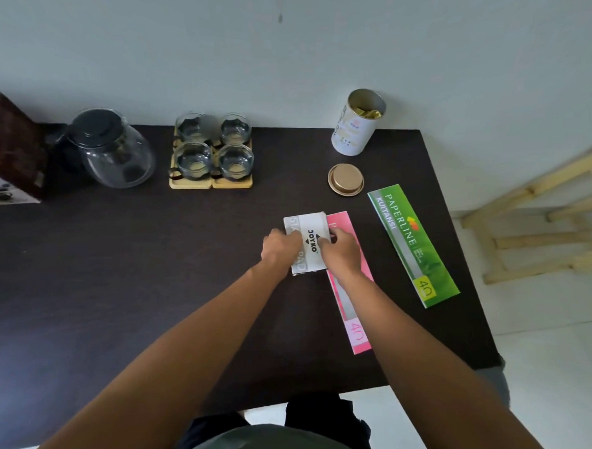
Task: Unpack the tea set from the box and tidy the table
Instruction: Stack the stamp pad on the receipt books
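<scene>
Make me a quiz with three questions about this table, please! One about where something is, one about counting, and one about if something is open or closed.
1. Where is the gold lid?
A. On the tin
B. On the table in front of the tin
C. On the teapot

2. How many glass cups sit on the wooden coasters?
A. Two
B. Four
C. Six

3. The white tin is:
A. Open
B. Closed
C. Lying flat

Answers:
1. B, the lid lies on the dark table apart from the tin.
2. B, two rows of two cups.
3. A, its top is off and gold packets show inside.
</scene>
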